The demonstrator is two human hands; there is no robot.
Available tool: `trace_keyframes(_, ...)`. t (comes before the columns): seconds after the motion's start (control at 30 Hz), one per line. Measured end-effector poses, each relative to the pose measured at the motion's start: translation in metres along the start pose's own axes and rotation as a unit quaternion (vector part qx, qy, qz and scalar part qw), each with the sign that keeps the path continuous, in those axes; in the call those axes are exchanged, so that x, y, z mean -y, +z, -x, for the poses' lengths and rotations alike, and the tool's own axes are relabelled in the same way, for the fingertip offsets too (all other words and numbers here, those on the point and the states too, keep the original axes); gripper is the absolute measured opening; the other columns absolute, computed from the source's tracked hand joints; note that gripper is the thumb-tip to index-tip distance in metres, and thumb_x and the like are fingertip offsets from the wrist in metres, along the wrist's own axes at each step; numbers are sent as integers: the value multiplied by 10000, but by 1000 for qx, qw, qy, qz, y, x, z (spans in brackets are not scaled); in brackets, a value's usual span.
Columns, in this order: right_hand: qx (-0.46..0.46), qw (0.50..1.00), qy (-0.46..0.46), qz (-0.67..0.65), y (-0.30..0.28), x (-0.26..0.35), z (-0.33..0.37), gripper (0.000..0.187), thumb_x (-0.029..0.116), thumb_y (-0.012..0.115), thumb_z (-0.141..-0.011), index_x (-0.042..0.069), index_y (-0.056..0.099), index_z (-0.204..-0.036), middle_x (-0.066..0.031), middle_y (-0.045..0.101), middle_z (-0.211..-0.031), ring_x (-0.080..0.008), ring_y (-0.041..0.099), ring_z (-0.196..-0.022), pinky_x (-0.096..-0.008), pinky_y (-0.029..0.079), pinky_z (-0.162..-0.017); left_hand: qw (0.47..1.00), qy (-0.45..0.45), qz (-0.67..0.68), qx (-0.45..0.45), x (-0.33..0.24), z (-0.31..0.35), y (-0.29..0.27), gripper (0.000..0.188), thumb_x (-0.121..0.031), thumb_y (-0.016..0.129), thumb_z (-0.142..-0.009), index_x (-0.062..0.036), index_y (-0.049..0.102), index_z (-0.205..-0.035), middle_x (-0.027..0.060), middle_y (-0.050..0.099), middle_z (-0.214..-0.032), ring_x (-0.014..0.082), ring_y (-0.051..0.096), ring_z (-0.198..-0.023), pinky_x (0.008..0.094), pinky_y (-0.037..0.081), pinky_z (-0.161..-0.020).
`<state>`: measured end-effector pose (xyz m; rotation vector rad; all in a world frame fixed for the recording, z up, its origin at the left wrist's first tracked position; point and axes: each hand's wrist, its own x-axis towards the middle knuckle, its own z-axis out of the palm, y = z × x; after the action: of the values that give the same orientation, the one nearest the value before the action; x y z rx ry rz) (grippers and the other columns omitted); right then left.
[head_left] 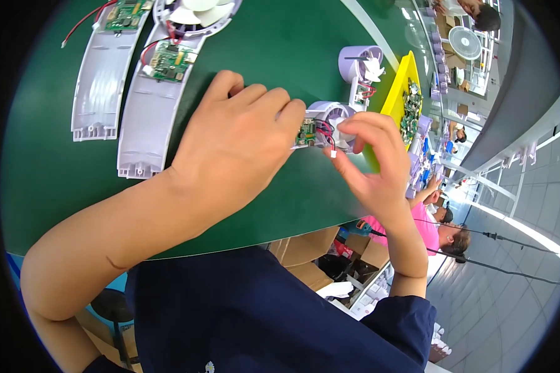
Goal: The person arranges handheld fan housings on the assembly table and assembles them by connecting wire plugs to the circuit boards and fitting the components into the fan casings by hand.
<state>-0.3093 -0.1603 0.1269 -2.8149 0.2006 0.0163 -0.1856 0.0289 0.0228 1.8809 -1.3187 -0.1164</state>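
A small handheld fan's white and lilac half-housing (322,107) lies over the green table, its round end to the right. My left hand (242,130) is closed round its handle end, which the fingers hide. Between my hands show a green circuit board (307,132) and red and black wires ending in a small white plug (333,154). My right hand (379,165) is at the round end, thumb and fingers apart. Its thumb tip is beside the plug; I cannot tell whether they touch. The white fan blades (340,133) are partly covered by the fingers.
Two long white housing pieces (96,93) with boards lie at the left on the green table (261,56). Another lilac fan (359,62) stands farther off, near a yellow tray (393,99) of circuit boards. Cardboard boxes (305,248) sit below the table edge. Other people work at the right.
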Motion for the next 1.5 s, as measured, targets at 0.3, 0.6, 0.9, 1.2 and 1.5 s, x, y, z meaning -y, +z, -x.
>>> trace_keyframes(0.3, -41, 983, -180, -9, 14, -6, -16, 296, 45, 855, -714, 131, 782, -988, 22, 739, -1080, -159, 585, -748, -322, 405, -713, 1000, 1, 22, -8, 2, -1, -1, 544, -124, 886, -746, -31, 665, -1234, 73, 677, -1052, 254, 648, -941, 423, 438, -934)
trace_keyframes(0.6, -4, 972, -228, 55, 10, 3, -38, 323, 54, 878, -688, 116, 782, -990, 21, 728, -909, -182, 589, -741, -343, 408, -710, 1000, 1, 13, -15, 2, 0, 1, 514, -139, 879, -753, -35, 670, -1210, 65, 671, -1023, 253, 645, -926, 427, 444, -936)
trace_keyframes(0.9, 29, 979, -198, 25, 0, 0, -43, 256, 19, 861, -766, 71, 786, -1004, -23, 725, -919, -228, 601, -772, -351, 480, -692, 1000, 1, 3, -24, 3, 0, 4, 500, -170, 875, -765, -37, 670, -1202, 68, 665, -1022, 257, 641, -929, 424, 445, -939)
trace_keyframes(1.2, 26, 990, -142, -1, 3, 6, -38, 238, -40, 807, -803, 54, 766, -1018, -64, 716, -967, -255, 632, -820, -357, 511, -705, 999, 6, 8, -36, 3, 0, 5, 498, -181, 874, -770, -41, 672, -1204, 64, 660, -1016, 256, 640, -925, 422, 443, -937)
trace_keyframes(1.5, 57, 968, -177, 169, -13, 25, -48, 173, 45, 792, -809, 61, 706, -959, -47, 636, -937, -235, 646, -799, -367, 520, -658, 999, 0, 18, -41, 3, -1, 4, 491, -179, 885, -742, -54, 694, -1177, 52, 690, -981, 251, 642, -912, 418, 443, -937)
